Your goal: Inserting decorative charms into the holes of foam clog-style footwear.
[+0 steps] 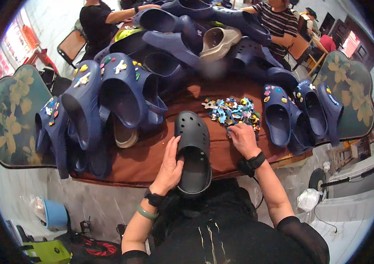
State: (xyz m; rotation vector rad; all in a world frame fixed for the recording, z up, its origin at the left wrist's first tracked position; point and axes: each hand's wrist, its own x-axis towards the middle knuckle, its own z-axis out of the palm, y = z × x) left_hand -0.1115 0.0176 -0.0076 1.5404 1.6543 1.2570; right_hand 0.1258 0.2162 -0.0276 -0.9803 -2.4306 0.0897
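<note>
Black shirt (pixel 235 229) closest. Black clog (pixel 190 127) pinched along its side by left fingers (pixel 172 147), looks bare so far. Right fingers (pixel 235 129) bunched at charm pile (pixel 237 110), can't tell if pinching. Navy clogs (pixel 276 100) either side of fingers: some decorated already.

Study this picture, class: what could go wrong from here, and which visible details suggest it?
The black, perforated, round-toed clog reaches past the near edge of the brown cloth-covered table in this view, so it might drop if the left hand loosens.

Small, multicoloured, plastic-looking charms lie loose in a pile by the right hand; a careless sweep could scatter them.

Navy-blue, rounded clogs are heaped unevenly beyond, so one could slide down.
</note>
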